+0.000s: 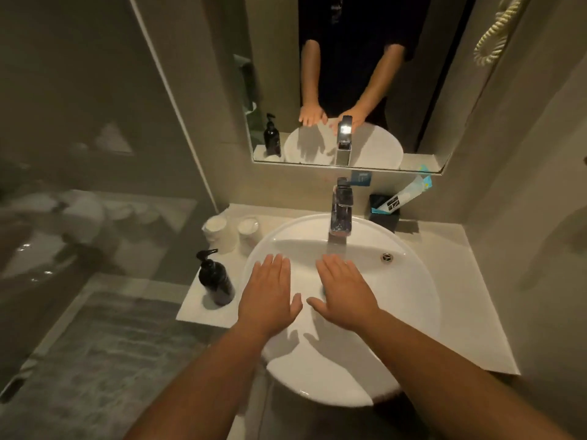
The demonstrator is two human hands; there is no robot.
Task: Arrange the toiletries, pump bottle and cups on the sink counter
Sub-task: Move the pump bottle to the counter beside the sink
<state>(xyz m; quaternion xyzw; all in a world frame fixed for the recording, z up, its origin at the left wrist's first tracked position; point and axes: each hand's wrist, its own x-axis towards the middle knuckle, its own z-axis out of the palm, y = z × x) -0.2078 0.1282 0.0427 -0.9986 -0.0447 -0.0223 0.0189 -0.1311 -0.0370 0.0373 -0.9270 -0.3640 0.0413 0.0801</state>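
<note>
My left hand [268, 295] and my right hand [344, 292] hover flat, palms down and fingers spread, side by side over the white basin [409, 300]; neither holds anything. A black pump bottle [216, 279] stands on the counter's left strip, just left of my left hand. Behind it, at the back left corner, stand two white cups [233, 231], wrapped. At the back right, a black box [384, 212] holds a white and blue toiletry packet [408, 195] that leans against the wall.
A chrome faucet [341, 208] rises at the back of the basin. The pale counter [470, 300] has a bare stretch on its right. A mirror [349, 77] hangs above. A glass partition [95, 154] stands to the left, with a grey mat [104, 354] on the floor.
</note>
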